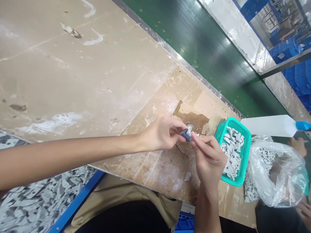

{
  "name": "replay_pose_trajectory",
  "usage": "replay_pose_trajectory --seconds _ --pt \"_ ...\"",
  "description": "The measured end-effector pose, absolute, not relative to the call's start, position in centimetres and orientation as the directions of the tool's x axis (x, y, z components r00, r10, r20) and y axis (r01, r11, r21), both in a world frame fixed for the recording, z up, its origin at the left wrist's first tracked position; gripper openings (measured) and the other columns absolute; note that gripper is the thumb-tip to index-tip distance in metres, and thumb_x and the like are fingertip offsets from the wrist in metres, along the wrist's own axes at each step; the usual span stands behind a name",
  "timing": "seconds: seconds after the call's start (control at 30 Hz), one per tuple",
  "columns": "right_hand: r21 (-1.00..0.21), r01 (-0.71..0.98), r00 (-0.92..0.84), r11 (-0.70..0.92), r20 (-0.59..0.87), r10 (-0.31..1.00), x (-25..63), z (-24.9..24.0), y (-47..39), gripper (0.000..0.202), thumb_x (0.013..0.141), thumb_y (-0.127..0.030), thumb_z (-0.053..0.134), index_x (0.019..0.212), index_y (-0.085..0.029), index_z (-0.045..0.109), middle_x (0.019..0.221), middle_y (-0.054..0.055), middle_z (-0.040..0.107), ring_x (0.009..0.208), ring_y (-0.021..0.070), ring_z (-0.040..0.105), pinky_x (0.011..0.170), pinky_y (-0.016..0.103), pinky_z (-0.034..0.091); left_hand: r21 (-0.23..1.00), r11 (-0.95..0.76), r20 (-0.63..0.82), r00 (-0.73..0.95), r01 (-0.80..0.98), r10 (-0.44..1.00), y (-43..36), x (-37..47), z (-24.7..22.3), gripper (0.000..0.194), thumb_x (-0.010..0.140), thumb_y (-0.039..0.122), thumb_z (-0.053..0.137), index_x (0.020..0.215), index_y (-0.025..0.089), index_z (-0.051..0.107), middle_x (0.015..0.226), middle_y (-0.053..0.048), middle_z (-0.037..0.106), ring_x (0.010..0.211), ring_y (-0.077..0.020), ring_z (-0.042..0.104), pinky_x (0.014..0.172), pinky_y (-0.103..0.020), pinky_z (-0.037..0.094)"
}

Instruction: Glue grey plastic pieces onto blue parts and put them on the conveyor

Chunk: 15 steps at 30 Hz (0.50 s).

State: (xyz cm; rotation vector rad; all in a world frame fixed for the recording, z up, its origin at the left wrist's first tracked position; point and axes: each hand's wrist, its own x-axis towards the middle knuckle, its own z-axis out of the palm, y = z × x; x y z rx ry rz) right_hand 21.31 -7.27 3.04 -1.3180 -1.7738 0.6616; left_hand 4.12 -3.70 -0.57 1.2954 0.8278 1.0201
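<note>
My left hand (161, 133) pinches a small dark grey-blue block (185, 134) between thumb and fingers, above the wooden bench. From the other side my right hand (210, 157) closes its fingertips at the same block, where a small whitish piece (189, 130) shows. Whether that piece is part of the block or separate, I cannot tell. Just behind the fingertips a round metal disc (190, 127) sits on a worn board (194, 118). Close to my right hand stands a green basket (247, 161) of small white and grey pieces.
A white bottle with a blue cap (272, 125) lies beyond the basket. A clear plastic bag (286, 174) and another person's hand (298, 146) are at right. A blue crate (80, 197) full of pieces is at lower left. A green conveyor belt (194, 42) runs behind the bench.
</note>
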Motion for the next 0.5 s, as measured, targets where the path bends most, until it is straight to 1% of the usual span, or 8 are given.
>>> replay_pose_trajectory --seconds 0.1,0.23,0.3,0.4,0.5 --pt "-0.792 0.524 -0.143 0.314 0.282 0.949 21.3 3.4 -7.4 0.045 0.085 -0.003 0.062 0.111 -0.040 0.072 0.083 -0.002 0.065 0.076 0.0102 0.063 0.069 0.024 0.056 0.979 0.068 0.000 0.339 -0.190 0.941 -4.0 4.4 -0.5 0.018 0.071 0.012 0.062 0.086 0.012 0.073 0.085 -0.007 0.074 0.078 -0.0199 0.073 0.072 -0.027 0.061" --pt "-0.793 0.530 -0.156 0.300 0.256 0.954 21.2 3.6 -7.5 0.046 0.085 -0.002 0.062 0.112 -0.038 0.072 0.080 -0.003 0.064 0.074 0.0094 0.062 0.068 0.022 0.056 0.962 0.164 -0.082 0.347 -0.216 0.934 -4.1 4.5 -0.1 0.013 0.070 0.012 0.065 0.082 0.010 0.071 0.080 -0.007 0.073 0.075 -0.0183 0.072 0.068 -0.023 0.059" --pt "-0.796 0.530 -0.163 0.292 0.242 0.956 21.0 3.7 -7.7 0.045 0.085 -0.003 0.061 0.112 -0.037 0.072 0.081 -0.003 0.064 0.075 0.0096 0.063 0.069 0.023 0.056 0.967 0.153 -0.072 0.361 -0.203 0.930 -4.1 4.4 0.2 0.013 0.071 0.010 0.063 0.081 0.010 0.072 0.079 -0.006 0.072 0.073 -0.0172 0.072 0.068 -0.022 0.059" --pt "-0.793 0.534 -0.149 0.293 0.252 0.956 20.6 3.7 -8.1 0.043 0.088 -0.004 0.057 0.114 -0.035 0.072 0.085 -0.001 0.065 0.079 0.0106 0.065 0.071 0.024 0.056 0.977 0.109 -0.034 0.367 -0.185 0.929 -4.1 4.0 0.7 0.018 0.071 0.004 0.059 0.081 0.012 0.072 0.079 -0.005 0.072 0.075 -0.0168 0.071 0.069 -0.023 0.058" --pt "-0.768 0.547 -0.151 0.334 0.302 0.941 19.8 3.4 -8.3 0.042 0.091 -0.005 0.053 0.117 -0.033 0.071 0.083 0.000 0.063 0.077 0.0101 0.064 0.070 0.022 0.056 0.977 0.139 -0.069 0.376 -0.163 0.924 -4.0 3.5 1.2 0.020 0.070 0.002 0.058 0.081 0.012 0.071 0.080 -0.005 0.073 0.075 -0.0175 0.071 0.069 -0.024 0.058"
